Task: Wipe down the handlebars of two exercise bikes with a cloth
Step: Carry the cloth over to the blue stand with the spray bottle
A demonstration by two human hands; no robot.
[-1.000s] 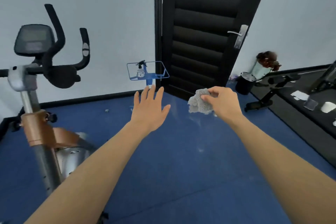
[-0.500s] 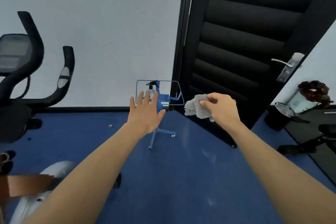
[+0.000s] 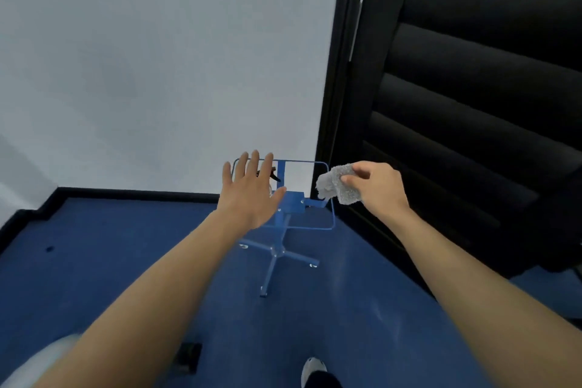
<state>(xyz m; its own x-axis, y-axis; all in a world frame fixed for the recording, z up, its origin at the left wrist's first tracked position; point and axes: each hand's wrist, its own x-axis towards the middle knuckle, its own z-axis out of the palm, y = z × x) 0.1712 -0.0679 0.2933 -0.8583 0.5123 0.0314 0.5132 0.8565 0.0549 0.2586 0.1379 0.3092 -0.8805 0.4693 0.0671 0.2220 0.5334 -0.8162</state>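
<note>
The right hand pinches the grey cloth beside the blue stand. The left hand, fingers spread and empty, reaches for what may be a spray bottle. Best grip its neck squarely, then wet the cloth.

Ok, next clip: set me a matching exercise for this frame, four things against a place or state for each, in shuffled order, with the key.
Things:
1. cloth
2. left hand
3. blue stand
4. door

Places or states:
A. on the floor by the wall, under both hands
B. black, filling the right side
C. bunched in the right hand
D. open, fingers spread, holding nothing

Pairs: 1-C, 2-D, 3-A, 4-B
</note>
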